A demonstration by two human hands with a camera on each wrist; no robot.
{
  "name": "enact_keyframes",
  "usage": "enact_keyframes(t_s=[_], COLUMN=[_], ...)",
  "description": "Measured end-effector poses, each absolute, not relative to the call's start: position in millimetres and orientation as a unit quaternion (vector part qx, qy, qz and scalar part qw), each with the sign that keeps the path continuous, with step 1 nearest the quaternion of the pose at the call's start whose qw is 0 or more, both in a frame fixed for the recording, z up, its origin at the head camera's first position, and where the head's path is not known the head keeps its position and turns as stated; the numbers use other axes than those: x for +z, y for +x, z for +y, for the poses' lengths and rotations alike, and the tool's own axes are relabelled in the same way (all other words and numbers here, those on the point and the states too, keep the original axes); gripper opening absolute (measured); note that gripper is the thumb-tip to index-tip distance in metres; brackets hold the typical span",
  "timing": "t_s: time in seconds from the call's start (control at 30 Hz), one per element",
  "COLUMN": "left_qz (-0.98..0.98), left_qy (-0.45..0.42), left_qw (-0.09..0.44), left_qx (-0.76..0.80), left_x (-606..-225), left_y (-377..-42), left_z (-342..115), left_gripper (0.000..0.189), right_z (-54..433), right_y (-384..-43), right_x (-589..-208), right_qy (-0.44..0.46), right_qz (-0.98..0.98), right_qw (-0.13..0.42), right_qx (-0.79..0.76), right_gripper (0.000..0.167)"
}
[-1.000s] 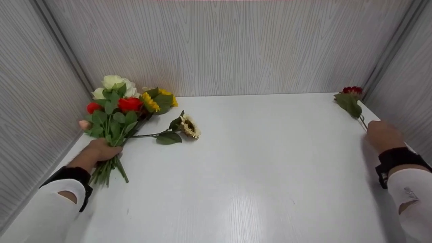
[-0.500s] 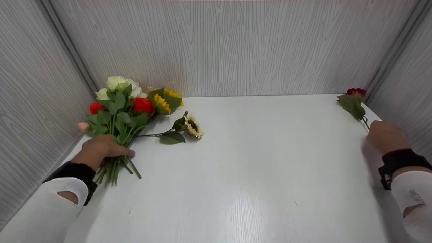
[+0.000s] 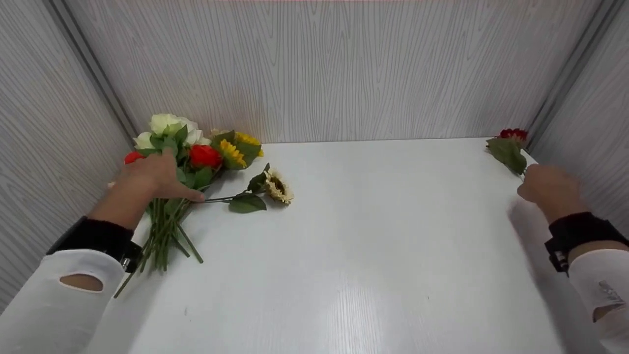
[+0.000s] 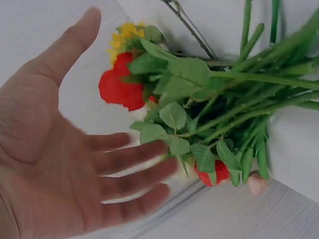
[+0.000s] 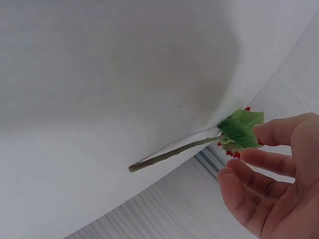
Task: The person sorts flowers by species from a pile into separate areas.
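My left hand (image 3: 155,177) hovers over a bunch of flowers, its fingers spread and the thumb out to the side; the left wrist view shows a bare palm. The bunch has white roses (image 3: 169,123), red roses (image 3: 205,156) and yellow sunflowers (image 3: 233,153), with green stems (image 3: 164,236) fanned toward me. Over at the far right, my right hand (image 3: 550,189) is beside a single dark red flower (image 3: 514,133). In the right wrist view its loosely bent fingers are apart, and the flower's stem (image 5: 174,149) lies outside them.
A cream sunflower (image 3: 278,186) lies to the right of the bunch, its stem running toward it. Grey wood-grain panels (image 3: 314,69) wall in the white table (image 3: 344,236) at the back and both sides.
My left hand has let go of the bunch's stems and moved forward over the leaves, its fingers spreading. The right hand has shifted slightly left and forward beside the red flower.
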State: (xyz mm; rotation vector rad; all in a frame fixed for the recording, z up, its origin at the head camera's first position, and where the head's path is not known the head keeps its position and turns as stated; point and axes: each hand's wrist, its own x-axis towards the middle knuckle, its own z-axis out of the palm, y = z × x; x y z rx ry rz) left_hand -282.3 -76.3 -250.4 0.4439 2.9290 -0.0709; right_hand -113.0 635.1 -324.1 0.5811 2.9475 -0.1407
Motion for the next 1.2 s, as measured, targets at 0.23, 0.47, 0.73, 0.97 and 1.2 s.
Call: enact_keyframes(t_s=[0.23, 0.47, 0.73, 0.97, 1.2], left_qz=[0.963, 0.954, 0.961, 0.964, 0.964], left_qy=[0.269, 0.277, 0.236, 0.236, 0.251], left_qw=[0.011, 0.115, 0.131, 0.118, 0.083], left_qx=[-0.026, -0.006, -0.051, -0.031, 0.016], left_x=[-274, -298, -326, -341, -344], left_y=[-289, -298, -313, -317, -315], left_z=[-41, -13, 4, -1, 0], left_gripper=[0.074, 0.042, 0.024, 0.025, 0.023], right_z=[605, 553, 501, 496, 490], right_y=[-130, -141, -150, -138, -128], right_x=[-317, -311, -301, -307, -299], right_qy=[0.151, 0.088, 0.029, 0.016, 0.006], right_qz=[0.987, 0.995, 0.99, 0.983, 0.977], right_qw=[0.037, -0.014, -0.061, -0.049, -0.021], right_qx=[-0.037, -0.05, -0.124, -0.175, -0.212], right_gripper=[0.022, 0.039, 0.04, 0.038, 0.038])
